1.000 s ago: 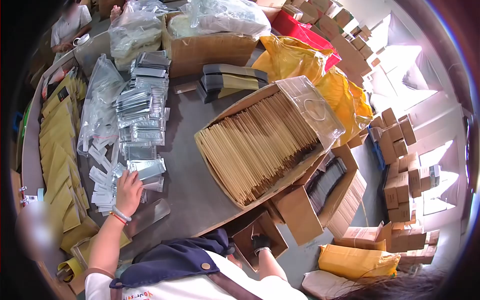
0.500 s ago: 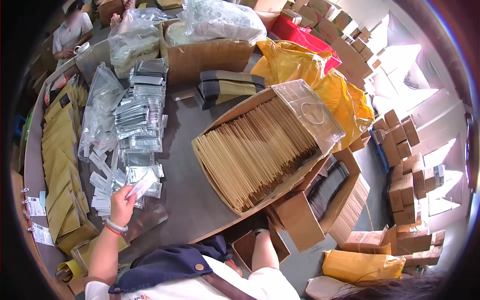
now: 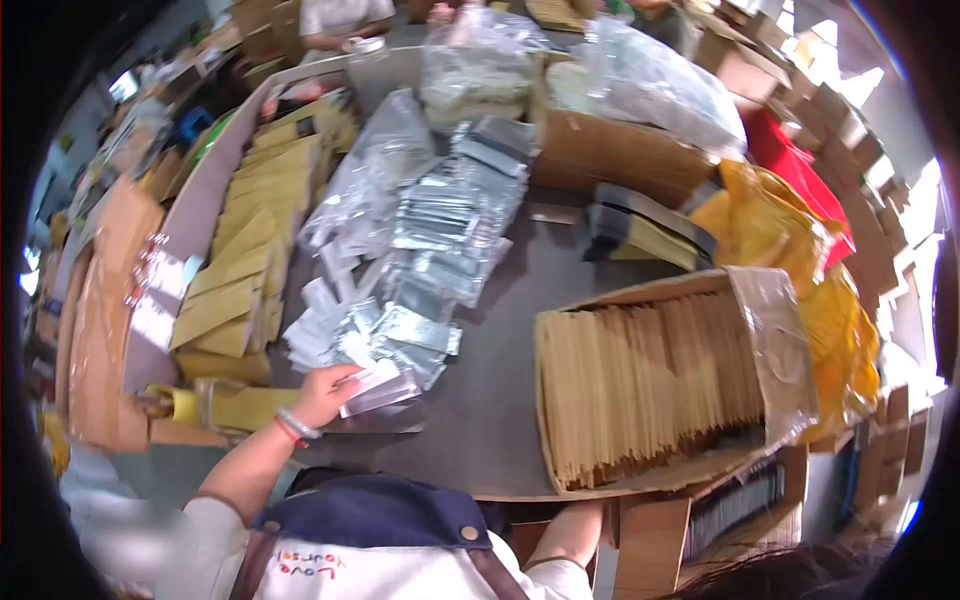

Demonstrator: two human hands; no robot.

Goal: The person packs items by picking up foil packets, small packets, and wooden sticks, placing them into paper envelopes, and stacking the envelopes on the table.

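My left hand, with a grey band and a red string at the wrist, pinches a small clear-and-white packet at the near end of the packet pile. Silvery flat packets run away from it in a long overlapping pile, with white slips beside its near end. My right forearm reaches down below the table's front edge; the hand itself is hidden. Above that arm stands an open carton tightly filled with upright brown cardboard pieces.
Yellow padded envelopes overlap along the left. Clear bags and a carton stand at the back, near a person. Dark and yellow sleeves lie behind the filled carton; yellow sacking hangs at the right.
The view has swung left, shifting the table contents rightward. My left hand went from resting on the pile to holding a packet. My right hand has gone out of sight below the table edge.
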